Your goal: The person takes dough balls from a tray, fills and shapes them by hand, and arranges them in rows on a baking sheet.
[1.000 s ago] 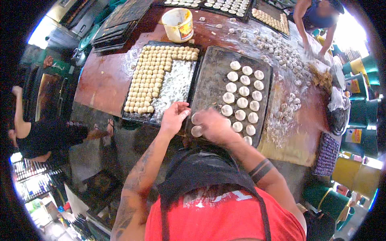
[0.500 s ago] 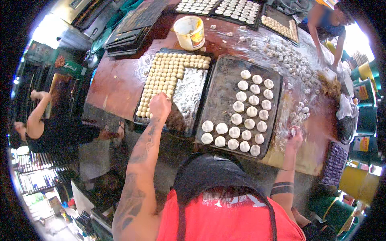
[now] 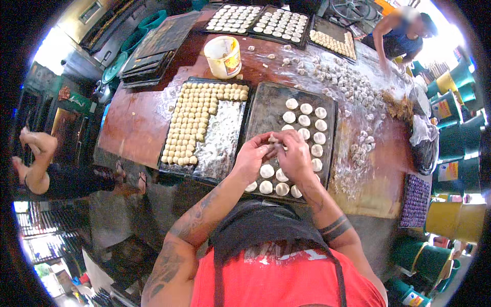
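My left hand (image 3: 250, 158) and my right hand (image 3: 292, 157) meet over the dark tray (image 3: 263, 94), fingers pinched round a small floury piece of dough (image 3: 273, 139), partly hidden by my fingertips. White flattened rounds (image 3: 317, 137) lie in rows on this tray, some behind my hands. Just left sits another tray (image 3: 180, 86) of small beige dough balls (image 3: 185, 124), with bare floury metal (image 3: 219, 134) at its right part.
Stacked dark trays (image 3: 153, 46) and a white bucket (image 3: 223, 57) stand behind. Floury lumps (image 3: 335, 71) are scattered rightward. More filled trays (image 3: 279, 25) sit at the back. A co-worker (image 3: 396, 36) leans at the back right, another person (image 3: 66, 179) is at left. Buckets (image 3: 450, 135) line the right.
My left hand has left the beige balls and my right hand the floury lumps at the right; both have come together over the tray of rounds, holding a piece of dough.
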A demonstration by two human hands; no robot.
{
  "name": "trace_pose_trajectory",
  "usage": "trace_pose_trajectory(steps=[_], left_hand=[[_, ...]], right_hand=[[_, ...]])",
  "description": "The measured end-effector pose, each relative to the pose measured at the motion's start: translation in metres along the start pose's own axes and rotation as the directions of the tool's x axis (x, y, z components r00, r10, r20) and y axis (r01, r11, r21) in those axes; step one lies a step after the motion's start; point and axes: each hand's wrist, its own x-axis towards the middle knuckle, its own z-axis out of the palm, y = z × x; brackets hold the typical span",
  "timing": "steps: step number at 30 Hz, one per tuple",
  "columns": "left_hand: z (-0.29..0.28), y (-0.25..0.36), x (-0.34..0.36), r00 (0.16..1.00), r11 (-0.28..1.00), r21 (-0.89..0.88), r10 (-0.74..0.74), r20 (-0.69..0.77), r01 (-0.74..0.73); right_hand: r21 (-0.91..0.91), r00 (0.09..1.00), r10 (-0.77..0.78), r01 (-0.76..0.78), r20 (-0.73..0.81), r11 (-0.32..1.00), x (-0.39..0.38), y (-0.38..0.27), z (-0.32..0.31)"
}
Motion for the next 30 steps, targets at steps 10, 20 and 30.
trace_pose_trajectory(steps=[10,20,30], left_hand=[[0.019,0.017,0.000,0.999,0.998,0.035,0.050,0.018,-0.050],[0.025,0.002,-0.002,0.859,0.698,0.551,0.507,0.072,-0.458],[0.015,0.032,-0.001,0.971,0.993,0.030,-0.118,0.210,0.114]], right_hand=[[0.685,0.909,0.331,-0.410,0.254,0.601,-0.005,0.039,-0.007],[0.303,0.889,0.436,-0.380,-0.141,0.874,0.013,-0.019,-0.012],[0.248,0.974,-0.193,0.160,0.118,0.956,0.025,-0.009,-0.019]])
